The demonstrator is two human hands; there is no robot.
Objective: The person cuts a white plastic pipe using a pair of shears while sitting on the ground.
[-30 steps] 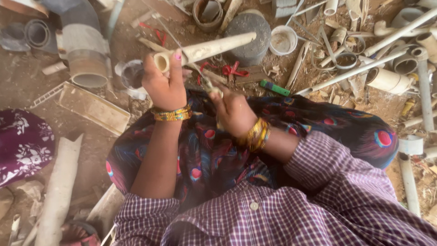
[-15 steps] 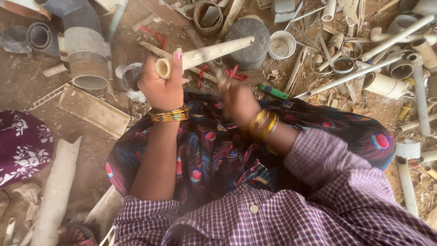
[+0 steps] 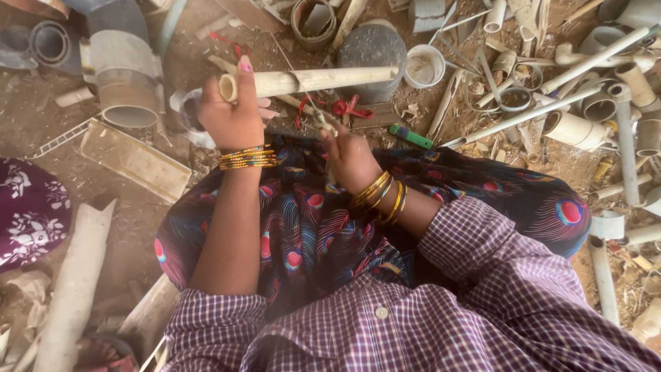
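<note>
My left hand [image 3: 234, 116] grips the near end of a cream plastic pipe [image 3: 327, 79] and holds it level above my lap, its open end pointing left. My right hand [image 3: 350, 157] is closed just below the pipe's middle. It pinches a thin cord or wire [image 3: 295, 77] that runs up across the pipe. What else the fingers hold is hidden. Both wrists wear gold bangles. My lap is covered by dark cloth with a feather print.
Pipe offcuts litter the dirt ground. A big grey pipe fitting [image 3: 120, 76] lies at the left, a dark round tub [image 3: 372, 45] and a white cup [image 3: 423, 65] lie beyond the pipe. A green-handled tool [image 3: 411, 136], long thin pipes [image 3: 551, 103] and purple floral cloth [image 3: 27, 210] lie around.
The pipe has swung from tilted up at its far end to nearly level. My right hand shifted slightly under it and stays closed on the cord.
</note>
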